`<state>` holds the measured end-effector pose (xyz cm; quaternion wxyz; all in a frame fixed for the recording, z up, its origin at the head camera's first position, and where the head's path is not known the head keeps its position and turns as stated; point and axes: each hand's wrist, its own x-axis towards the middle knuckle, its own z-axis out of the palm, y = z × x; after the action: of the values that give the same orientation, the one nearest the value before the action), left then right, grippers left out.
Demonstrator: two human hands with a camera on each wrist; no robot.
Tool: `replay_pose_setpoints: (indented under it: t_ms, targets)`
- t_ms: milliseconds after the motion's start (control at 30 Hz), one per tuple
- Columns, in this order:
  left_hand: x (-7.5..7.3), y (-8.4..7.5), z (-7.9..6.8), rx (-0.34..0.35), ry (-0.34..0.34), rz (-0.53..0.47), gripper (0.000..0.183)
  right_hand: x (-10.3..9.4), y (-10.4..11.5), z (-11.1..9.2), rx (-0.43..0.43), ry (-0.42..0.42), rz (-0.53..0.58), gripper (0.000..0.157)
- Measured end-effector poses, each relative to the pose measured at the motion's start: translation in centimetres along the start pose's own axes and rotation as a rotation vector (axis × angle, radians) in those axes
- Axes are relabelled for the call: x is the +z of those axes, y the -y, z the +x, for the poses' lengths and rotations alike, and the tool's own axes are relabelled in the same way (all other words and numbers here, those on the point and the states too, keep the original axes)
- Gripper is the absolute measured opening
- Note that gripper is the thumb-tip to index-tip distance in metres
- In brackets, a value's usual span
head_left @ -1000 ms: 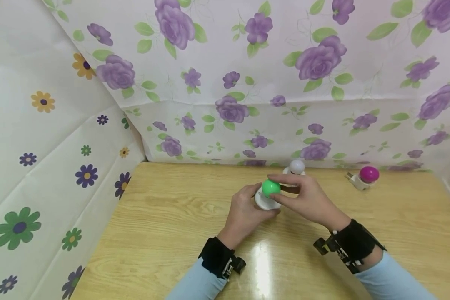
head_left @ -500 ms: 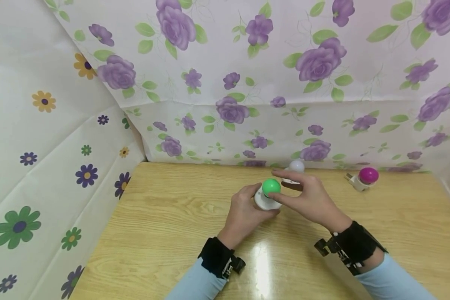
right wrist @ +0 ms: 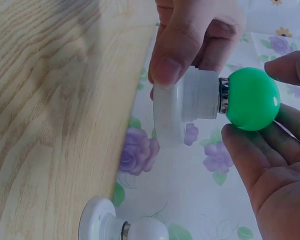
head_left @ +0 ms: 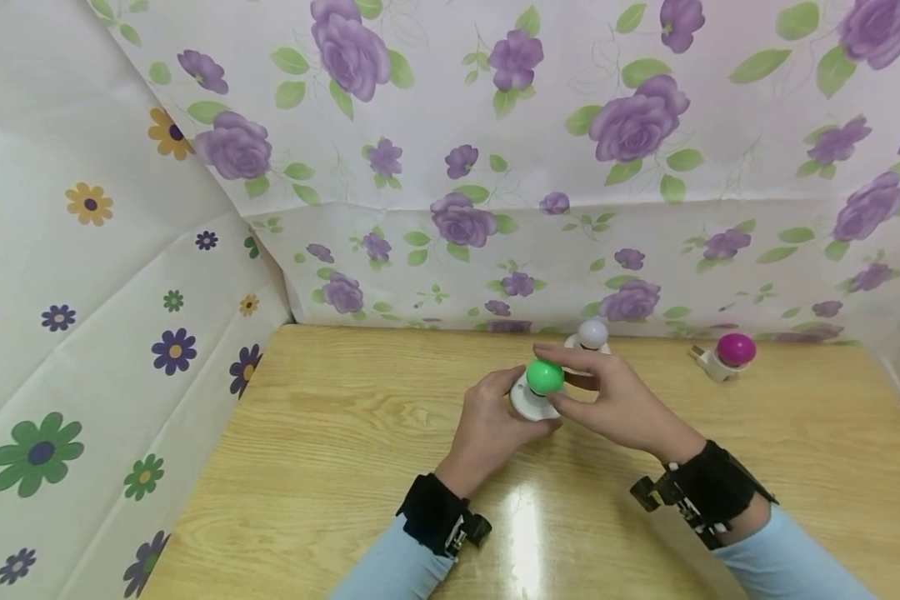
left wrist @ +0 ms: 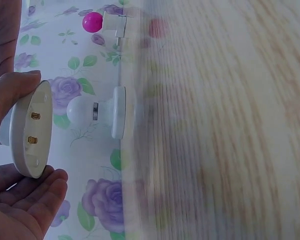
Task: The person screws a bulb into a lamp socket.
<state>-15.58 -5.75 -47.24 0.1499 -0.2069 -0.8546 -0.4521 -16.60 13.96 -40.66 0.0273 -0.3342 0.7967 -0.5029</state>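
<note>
My left hand (head_left: 487,425) grips a white round lamp holder (head_left: 528,405) by its rim, off the table. Two brass screws show on the holder's underside in the left wrist view. A green light bulb (head_left: 545,377) stands in the socket, and a band of its metal screw base is visible in the right wrist view. Around that bulb (right wrist: 252,99) my right hand (head_left: 618,408) has its fingers and thumb curved. One finger lies at its lower side; the opposite fingertip is very close to its surface, contact there being hard to tell.
Behind my right hand, a white bulb (head_left: 593,334) sits in another white holder by the back wall. Farther right lies a magenta bulb (head_left: 737,350) in a white plug adapter (head_left: 716,365). Flowered sheets (head_left: 420,275) border the wooden table (head_left: 330,450) at the back and left.
Half a second ago my right fingers were spread wider, the upper one lifted off the green bulb; they have closed in around it again. The left hand and holder stay nearly still.
</note>
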Motion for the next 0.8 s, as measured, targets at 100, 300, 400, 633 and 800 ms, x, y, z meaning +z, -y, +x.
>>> replay_pose_setpoints:
  t_ms: [100,300,400,633,800]
  targets:
    - [-0.1,-0.1,0.0,0.006,0.000,0.011,0.058,0.0,0.0,0.1,-0.001,-0.006,0.010,0.047]
    - [-0.2,-0.2,-0.1,0.006,0.005,0.004,0.058,0.1,0.3,0.1,0.028,-0.041,0.031,0.044]
    - [-0.2,-0.2,-0.1,0.005,0.008,-0.002,0.058,0.2,0.3,0.1,0.043,-0.068,0.032,0.044]
    - [-0.1,-0.2,-0.1,0.003,0.014,-0.001,0.057,0.7,0.3,0.0,0.062,-0.147,0.031,0.041]
    - [-0.1,-0.2,-0.2,-0.011,0.019,0.007,0.059,0.7,1.6,0.0,0.054,-0.160,0.008,0.043]
